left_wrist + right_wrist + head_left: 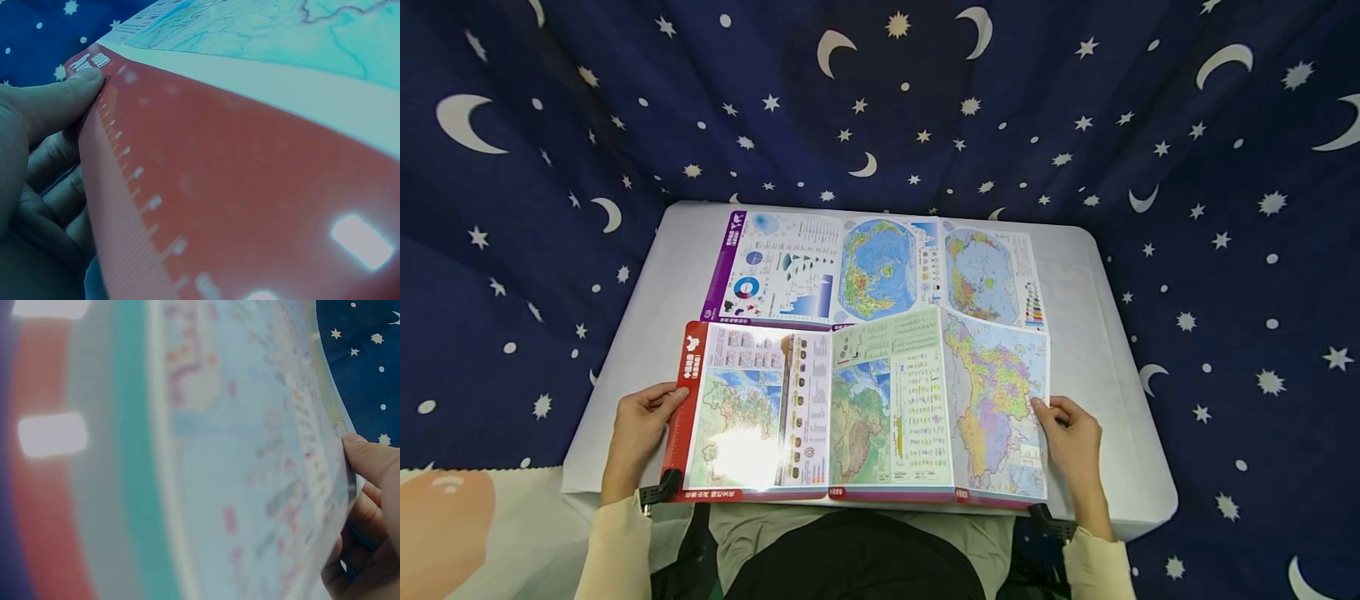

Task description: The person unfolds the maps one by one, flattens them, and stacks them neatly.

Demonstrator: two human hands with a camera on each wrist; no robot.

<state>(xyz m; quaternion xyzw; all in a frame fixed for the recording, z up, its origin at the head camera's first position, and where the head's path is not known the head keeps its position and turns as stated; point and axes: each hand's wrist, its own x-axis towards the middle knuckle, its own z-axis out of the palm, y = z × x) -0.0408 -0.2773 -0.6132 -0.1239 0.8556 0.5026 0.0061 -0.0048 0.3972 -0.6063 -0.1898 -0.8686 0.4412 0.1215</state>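
A folding map with a red edge strip (857,417) is spread in three panels near the table's front. By its red left edge (187,144), my left hand (642,421) pinches it, thumb on top and fingers beneath. At the opposite end, my right hand (1073,442) pinches the right panel's edge, and in the right wrist view the thumb (372,456) presses on the printed side. A bright glare covers part of the left panel. Behind lies a second folding map with a purple strip (880,271), its lower edge partly covered by the first.
The white-covered table (1097,333) has rounded corners. A dark blue curtain (880,108) with moons and stars surrounds it at the back and sides. The person's lap is below the front edge. At lower left hangs a pale cloth (527,533) with an orange shape.
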